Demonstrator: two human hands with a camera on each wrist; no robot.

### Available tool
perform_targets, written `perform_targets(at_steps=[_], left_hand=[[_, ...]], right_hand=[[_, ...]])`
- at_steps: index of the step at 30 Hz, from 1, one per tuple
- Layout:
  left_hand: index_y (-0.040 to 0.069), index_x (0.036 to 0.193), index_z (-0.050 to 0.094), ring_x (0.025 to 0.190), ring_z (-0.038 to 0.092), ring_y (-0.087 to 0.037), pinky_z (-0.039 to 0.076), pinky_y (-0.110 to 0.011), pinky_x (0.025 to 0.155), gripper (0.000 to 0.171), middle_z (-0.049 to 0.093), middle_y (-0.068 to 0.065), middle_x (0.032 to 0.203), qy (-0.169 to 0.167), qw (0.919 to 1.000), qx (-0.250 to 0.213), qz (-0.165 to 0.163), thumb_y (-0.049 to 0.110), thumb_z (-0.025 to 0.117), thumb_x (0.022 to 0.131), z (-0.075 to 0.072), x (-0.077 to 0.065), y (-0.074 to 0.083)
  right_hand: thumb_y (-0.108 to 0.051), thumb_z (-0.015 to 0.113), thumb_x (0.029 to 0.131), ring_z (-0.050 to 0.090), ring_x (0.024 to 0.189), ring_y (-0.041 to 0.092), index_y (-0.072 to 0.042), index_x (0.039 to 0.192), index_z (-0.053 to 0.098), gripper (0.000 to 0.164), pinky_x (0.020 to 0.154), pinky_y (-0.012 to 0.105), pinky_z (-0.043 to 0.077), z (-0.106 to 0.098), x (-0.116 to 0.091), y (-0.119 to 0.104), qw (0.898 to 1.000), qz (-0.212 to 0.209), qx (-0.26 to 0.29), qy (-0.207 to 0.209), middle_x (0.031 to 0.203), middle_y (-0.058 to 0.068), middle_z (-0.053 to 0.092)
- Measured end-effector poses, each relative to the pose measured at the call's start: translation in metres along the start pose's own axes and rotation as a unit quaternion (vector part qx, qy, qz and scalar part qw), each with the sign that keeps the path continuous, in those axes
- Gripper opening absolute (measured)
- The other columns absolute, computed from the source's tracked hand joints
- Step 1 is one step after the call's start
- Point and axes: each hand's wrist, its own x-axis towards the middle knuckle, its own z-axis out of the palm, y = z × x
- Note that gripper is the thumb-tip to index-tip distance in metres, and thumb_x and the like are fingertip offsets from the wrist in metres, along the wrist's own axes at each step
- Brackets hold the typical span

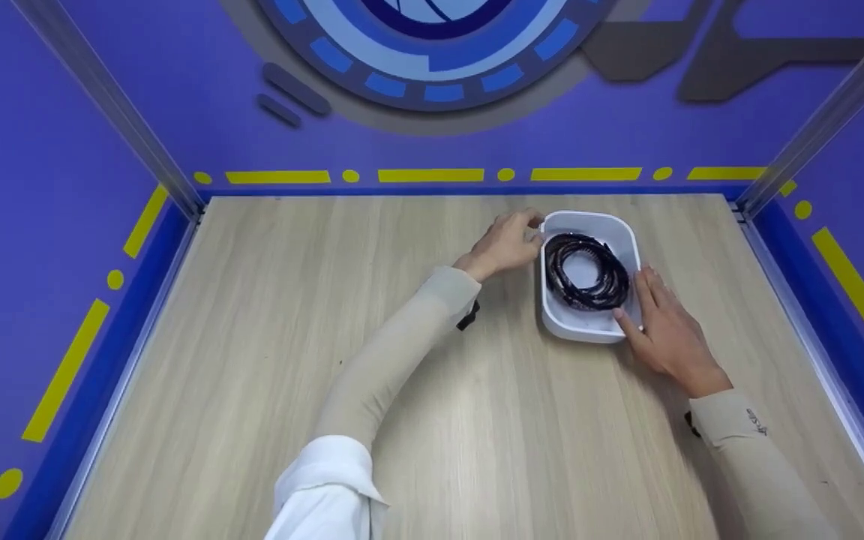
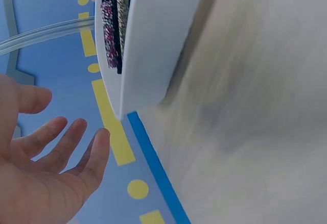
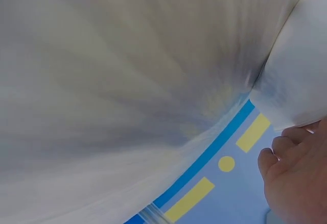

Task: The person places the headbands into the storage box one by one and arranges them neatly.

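Observation:
A white rectangular container (image 1: 588, 330) with rounded corners stands on the right part of the table. Inside lies a ring-shaped pile of glossy black bands (image 1: 612, 277); the left wrist view shows pink and gold glittery bands (image 2: 109, 35) among them. My right hand (image 1: 668, 330) holds the container's right side, thumb over the rim and fingers along the outer wall. In the right wrist view, the fingers (image 3: 283, 147) lie close by the white wall. My left hand (image 1: 505, 244) is beside the container's left rim, its fingers loosely bent and apart from the wall in the left wrist view.
The light wooden table (image 1: 252, 315) reaches back to a blue-purple wall (image 1: 432, 150) with yellow dashes and dots. Side panels with metal posts (image 1: 124, 120) close it in at left and right. Black wrist straps (image 1: 468, 316) show beneath the sleeves.

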Motion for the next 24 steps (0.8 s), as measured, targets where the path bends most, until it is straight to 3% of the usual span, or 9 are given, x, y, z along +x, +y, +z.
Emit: perform_targets(at_steps=[12,19,24], left_hand=[[0.01,0.153,0.055,0.146,0.053,-0.023,0.044,-0.035,0.122,0.044,0.058,-0.008,0.154,0.001,0.9985,0.054,-0.006,0.028,0.053,0.112,-0.03,-0.033,-0.018],[0.008,0.155,0.052,0.151,0.047,-0.026,0.04,-0.039,0.125,0.047,0.053,-0.01,0.159,0.002,0.9974,0.071,-0.012,0.028,0.053,0.112,-0.053,-0.055,-0.04],[0.009,0.156,0.05,0.152,0.047,-0.028,0.039,-0.043,0.125,0.05,0.052,-0.01,0.161,0.009,0.9955,0.088,-0.035,0.033,0.054,0.112,-0.07,-0.074,-0.058]], right_hand=[[-0.051,0.051,0.109,0.02,0.161,0.05,0.002,0.168,0.019,0.086,0.127,0.066,0.025,-0.006,0.002,0.002,1.0,-0.006,-0.007,0.0,0.175,0.027,0.018],[-0.051,0.054,0.108,0.022,0.159,0.052,0.006,0.166,0.024,0.087,0.129,0.064,0.023,-0.009,0.004,0.004,1.0,-0.01,-0.011,0.011,0.173,0.031,0.023],[-0.052,0.054,0.108,0.021,0.16,0.052,0.004,0.167,0.024,0.086,0.129,0.066,0.021,-0.017,0.01,0.004,1.0,-0.008,-0.015,0.011,0.173,0.029,0.022]])
